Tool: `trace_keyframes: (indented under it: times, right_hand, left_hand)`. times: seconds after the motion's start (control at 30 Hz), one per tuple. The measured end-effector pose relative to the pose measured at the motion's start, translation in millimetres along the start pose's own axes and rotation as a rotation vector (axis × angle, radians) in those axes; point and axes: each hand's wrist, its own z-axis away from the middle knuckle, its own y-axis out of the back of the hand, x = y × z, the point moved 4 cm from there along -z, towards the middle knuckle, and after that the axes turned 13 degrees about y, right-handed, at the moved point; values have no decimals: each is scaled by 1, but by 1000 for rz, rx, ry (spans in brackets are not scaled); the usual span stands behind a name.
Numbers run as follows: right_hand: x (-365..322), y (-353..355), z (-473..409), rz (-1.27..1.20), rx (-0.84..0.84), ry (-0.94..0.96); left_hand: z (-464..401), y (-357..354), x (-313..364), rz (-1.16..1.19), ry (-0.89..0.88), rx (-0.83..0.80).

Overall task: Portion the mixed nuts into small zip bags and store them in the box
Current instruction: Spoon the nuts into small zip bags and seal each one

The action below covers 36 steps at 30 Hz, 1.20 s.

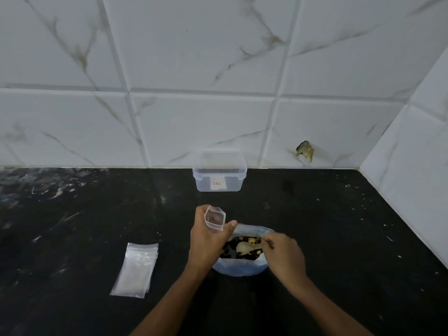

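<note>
You will find one label only: a white sticker (218, 184) on the front wall of the clear plastic box (219, 172), centre of the frame. It carries a small red mark, too small to read. No other text is legible.

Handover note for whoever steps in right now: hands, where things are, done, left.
Left hand holds one small zip bag upright, no nuts visible in it.
Right hand pinches the rim of the big bag of mixed nuts, which is open on the counter.
Spare zip bags lie stacked to the left.
Box stands by the wall, lid off, apparently no portions inside.
Done: none portioned.
Left: fill, seal, box every bag.
</note>
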Motion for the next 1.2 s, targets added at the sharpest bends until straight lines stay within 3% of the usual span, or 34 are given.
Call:
trace_keyframes:
  times: [0.47, 0.6, 0.73, 0.9, 1.07, 1.2]
  right_hand:
    - [-5, -15, 12, 279, 56, 176]
    - [-28, 6, 6, -11, 163, 264]
    - [-64, 20, -2, -347, 125, 317]
    - [-68, 19, -7, -325, 42, 285]
    - [-74, 30, -12, -312, 201, 390]
    - [-67, 42, -19, -384, 170, 417]
  left_hand:
    - [6, -1, -1, -8, -30, 19]
    - [6, -3, -1, -28, -44, 16]
    - [7, -7, 2, 9, -56, 54]
    - [7, -6, 12, -36, -88, 92]
    - [9, -10, 16, 25, -29, 16]
    - [9, -7, 17, 66, -66, -93]
